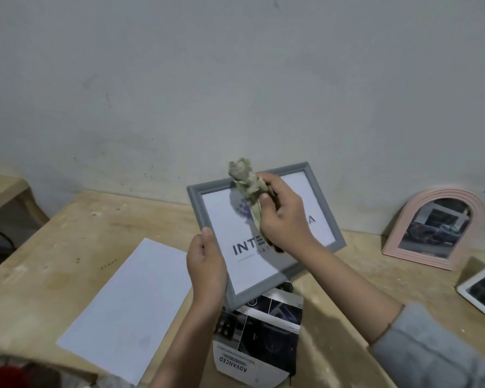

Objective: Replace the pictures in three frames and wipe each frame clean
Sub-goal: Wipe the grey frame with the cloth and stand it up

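Observation:
A grey rectangular picture frame (317,180) with a white printed page behind its glass is held tilted above the wooden table (67,236). My left hand (206,264) grips its lower left edge, thumb on the front. My right hand (284,217) holds a crumpled greenish-grey cloth (245,177) over the middle of the glass; whether the cloth touches the glass I cannot tell. A pink arched frame (420,197) with a car photo leans on the wall at the right. A white frame (465,289) with a dark photo lies at the right edge.
A blank white sheet (129,306) lies on the table to the left. A printed car brochure page (261,334) lies under the grey frame near the front edge. A wooden stool or side table (3,189) stands at the far left.

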Tool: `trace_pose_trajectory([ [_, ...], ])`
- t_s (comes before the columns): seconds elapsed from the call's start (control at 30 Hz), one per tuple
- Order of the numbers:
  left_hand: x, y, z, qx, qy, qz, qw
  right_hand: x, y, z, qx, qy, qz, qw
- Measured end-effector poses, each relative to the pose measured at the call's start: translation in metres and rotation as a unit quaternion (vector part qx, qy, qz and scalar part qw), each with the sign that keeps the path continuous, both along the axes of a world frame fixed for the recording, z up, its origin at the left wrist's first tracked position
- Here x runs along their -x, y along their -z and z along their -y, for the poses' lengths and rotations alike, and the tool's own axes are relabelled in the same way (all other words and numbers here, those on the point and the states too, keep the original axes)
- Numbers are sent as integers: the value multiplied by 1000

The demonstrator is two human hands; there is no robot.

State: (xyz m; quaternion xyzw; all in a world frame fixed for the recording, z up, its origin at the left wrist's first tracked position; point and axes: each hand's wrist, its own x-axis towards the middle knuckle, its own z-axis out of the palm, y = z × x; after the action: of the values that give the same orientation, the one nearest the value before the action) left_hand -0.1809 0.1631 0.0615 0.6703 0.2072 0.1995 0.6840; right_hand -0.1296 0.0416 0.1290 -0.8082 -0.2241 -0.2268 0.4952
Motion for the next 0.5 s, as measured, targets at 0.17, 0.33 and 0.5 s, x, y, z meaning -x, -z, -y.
trace_pose_trajectory([
  [0.17, 6, -8, -1, -87, 73, 49, 992, -23, 11, -16, 200, -82, 104, 971],
  [0.33, 6, 2, -17, -105, 119, 67, 985, -17, 33, -17, 255, -82, 134, 954],
  [0.5, -1, 6, -30, -11, 173, 95, 980, 10, 49, -16, 257, -117, 118, 952],
])
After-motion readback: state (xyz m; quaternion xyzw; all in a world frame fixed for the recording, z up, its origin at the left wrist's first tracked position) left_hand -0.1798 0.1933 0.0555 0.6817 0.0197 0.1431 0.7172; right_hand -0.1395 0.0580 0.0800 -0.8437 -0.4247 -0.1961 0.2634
